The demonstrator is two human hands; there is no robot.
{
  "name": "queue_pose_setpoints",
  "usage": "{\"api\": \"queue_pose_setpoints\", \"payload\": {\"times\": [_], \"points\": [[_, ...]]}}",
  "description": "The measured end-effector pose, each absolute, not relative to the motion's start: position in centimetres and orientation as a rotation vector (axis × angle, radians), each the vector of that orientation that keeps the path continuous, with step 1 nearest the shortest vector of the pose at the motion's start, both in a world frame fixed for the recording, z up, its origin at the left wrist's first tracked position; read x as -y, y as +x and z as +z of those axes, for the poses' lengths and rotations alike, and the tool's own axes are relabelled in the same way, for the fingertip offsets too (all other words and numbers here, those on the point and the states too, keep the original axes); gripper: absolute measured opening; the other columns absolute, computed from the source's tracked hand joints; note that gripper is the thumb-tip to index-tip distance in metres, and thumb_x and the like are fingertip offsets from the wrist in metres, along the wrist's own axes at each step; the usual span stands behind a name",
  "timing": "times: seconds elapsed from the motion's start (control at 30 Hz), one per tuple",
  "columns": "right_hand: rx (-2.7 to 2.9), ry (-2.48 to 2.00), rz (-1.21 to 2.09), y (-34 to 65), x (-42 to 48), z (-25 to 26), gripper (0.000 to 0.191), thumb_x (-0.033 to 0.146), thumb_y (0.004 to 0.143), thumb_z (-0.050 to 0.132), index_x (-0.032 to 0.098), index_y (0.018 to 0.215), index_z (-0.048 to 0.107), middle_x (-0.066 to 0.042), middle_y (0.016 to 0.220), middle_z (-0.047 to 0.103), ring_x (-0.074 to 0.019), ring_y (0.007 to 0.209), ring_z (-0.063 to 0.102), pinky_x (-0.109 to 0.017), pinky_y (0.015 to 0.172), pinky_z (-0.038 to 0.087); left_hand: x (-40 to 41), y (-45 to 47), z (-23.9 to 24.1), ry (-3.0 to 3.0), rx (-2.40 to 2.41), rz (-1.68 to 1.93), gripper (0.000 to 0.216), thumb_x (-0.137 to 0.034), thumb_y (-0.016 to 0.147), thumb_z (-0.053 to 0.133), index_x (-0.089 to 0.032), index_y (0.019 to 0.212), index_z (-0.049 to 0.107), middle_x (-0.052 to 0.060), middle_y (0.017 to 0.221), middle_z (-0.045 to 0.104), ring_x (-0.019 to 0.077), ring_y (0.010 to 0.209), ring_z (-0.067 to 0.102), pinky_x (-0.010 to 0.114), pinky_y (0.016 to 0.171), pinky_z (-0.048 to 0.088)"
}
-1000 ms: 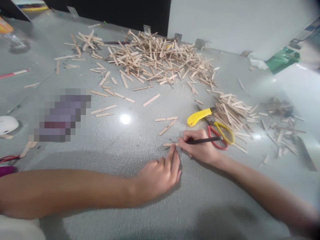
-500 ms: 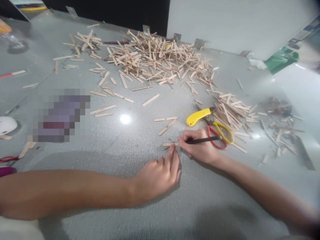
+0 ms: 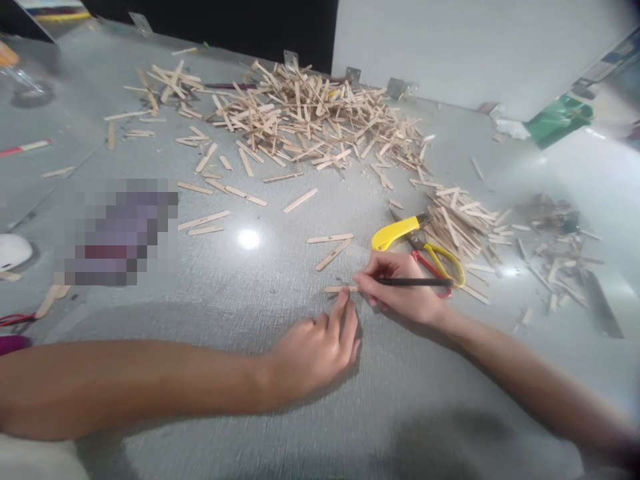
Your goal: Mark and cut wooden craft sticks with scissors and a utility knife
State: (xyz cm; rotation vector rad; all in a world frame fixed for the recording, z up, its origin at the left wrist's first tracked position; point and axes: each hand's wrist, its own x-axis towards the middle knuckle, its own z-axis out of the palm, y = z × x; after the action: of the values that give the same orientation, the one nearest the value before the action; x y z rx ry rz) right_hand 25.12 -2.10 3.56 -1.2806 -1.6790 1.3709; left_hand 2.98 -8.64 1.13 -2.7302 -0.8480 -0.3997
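Observation:
A short wooden craft stick [image 3: 332, 289] lies flat on the grey table, its right end hidden by my fingers. My left hand [image 3: 317, 347] rests on the table with fingers stretched forward, a fingertip pressing the stick down. In my right hand [image 3: 400, 283] is a dark pen [image 3: 417, 282], pinched in a writing grip and slanting low to the right. The pen's tip is hidden behind the fingers, at the stick's right end. Two more craft sticks [image 3: 334, 255] lie just beyond. Past my right hand are a yellow-handled cutter [image 3: 397, 233] and pliers [image 3: 445, 263] with red and yellow handles.
A large heap of craft sticks [image 3: 300, 113] spreads along the back, with a smaller pile [image 3: 457, 217] right of the cutter. Dark scraps [image 3: 555, 217] lie far right, near a green container [image 3: 563, 120]. A blurred-out purple object [image 3: 117, 230] and a white mouse [image 3: 14, 251] are left.
The pen has tipped lower, its rear end swinging right and down, and my right hand has rolled slightly. My left hand still holds the stick in place. The view has shifted slightly.

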Motion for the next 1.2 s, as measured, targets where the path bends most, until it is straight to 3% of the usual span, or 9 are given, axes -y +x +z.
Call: {"api": "queue_pose_setpoints", "payload": {"times": [0.2,1.2], "points": [[1.77,-1.299,1.305,25.12,2.32,2.66,0.048,0.038,0.107,0.071,0.024,0.064,0.053,0.004,0.047,0.061,-0.0118,0.039,0.057,-0.024,0.042,0.041,8.73,3.1,1.07,-2.721,0.85,-0.395,0.048,-0.024,0.109,0.047,0.007,0.129,0.078,0.036,0.137,0.074,0.0239,0.061,0.079,0.031,0.043,0.057],[1.786,-1.358,1.216,24.89,2.51,2.92,0.047,0.031,0.104,0.069,0.026,0.062,0.048,0.006,0.041,0.055,-0.0107,0.033,0.052,-0.023,0.038,0.035,8.72,2.97,1.34,-2.724,0.84,-0.375,0.048,-0.027,0.11,0.052,0.008,0.13,0.077,0.038,0.137,0.073,0.022,0.057,0.076,0.031,0.042,0.054]]}}
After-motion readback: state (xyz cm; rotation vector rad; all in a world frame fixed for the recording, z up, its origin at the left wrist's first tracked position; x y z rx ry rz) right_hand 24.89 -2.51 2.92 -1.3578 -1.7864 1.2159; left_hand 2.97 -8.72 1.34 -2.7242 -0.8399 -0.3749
